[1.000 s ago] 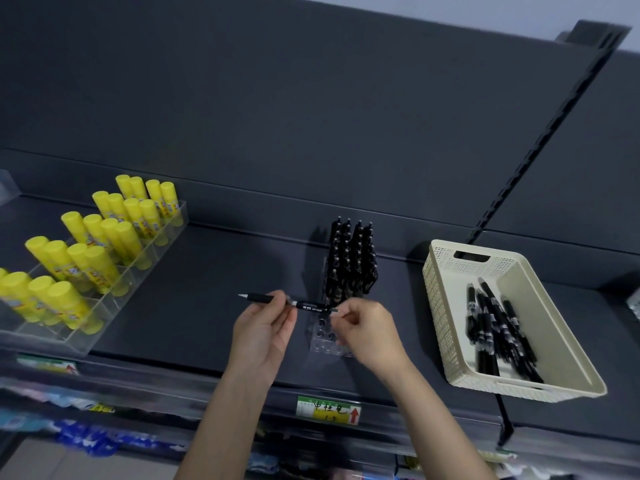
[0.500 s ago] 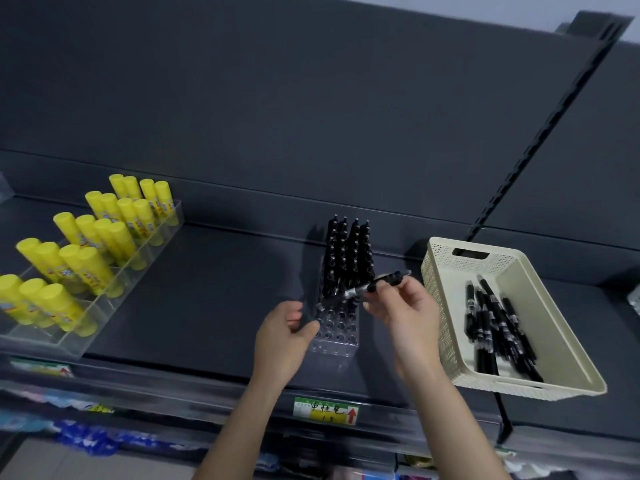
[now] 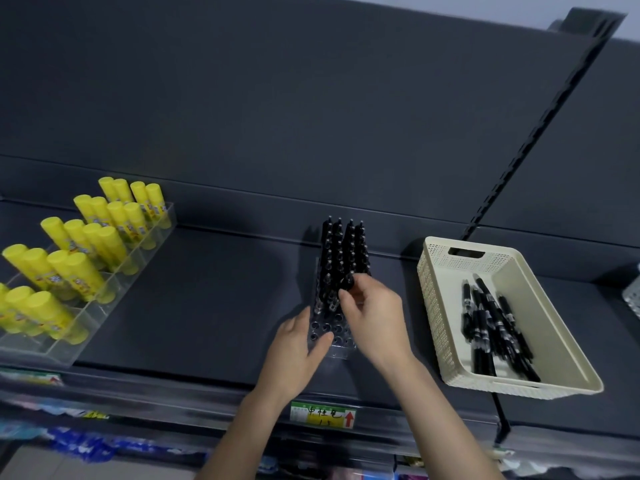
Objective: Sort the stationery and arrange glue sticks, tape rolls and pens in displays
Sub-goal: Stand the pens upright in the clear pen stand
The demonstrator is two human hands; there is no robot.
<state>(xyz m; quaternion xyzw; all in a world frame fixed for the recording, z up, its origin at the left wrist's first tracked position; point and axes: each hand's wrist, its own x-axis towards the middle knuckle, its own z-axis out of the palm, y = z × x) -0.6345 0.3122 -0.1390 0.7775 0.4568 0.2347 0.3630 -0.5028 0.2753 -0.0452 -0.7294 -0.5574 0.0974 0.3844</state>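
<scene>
A clear pen holder (image 3: 329, 336) with rows of holes stands on the dark shelf; several black pens (image 3: 341, 251) stand upright in its back rows, and the front holes are bare. My right hand (image 3: 372, 318) pinches the top of a black pen (image 3: 347, 282) that stands upright at the front of the filled rows. My left hand (image 3: 294, 351) rests against the holder's front left side, fingers relaxed. More loose black pens (image 3: 491, 323) lie in a cream basket (image 3: 540, 306) to the right.
A clear stepped display (image 3: 114, 275) with several yellow glue sticks (image 3: 83, 244) stands at the left of the shelf. A yellow price label (image 3: 323, 414) is on the shelf's front edge. Lower shelves hold blurred goods.
The pen went from level between both hands to upright over the holder in my right hand. My left hand let go and moved to the holder's side.
</scene>
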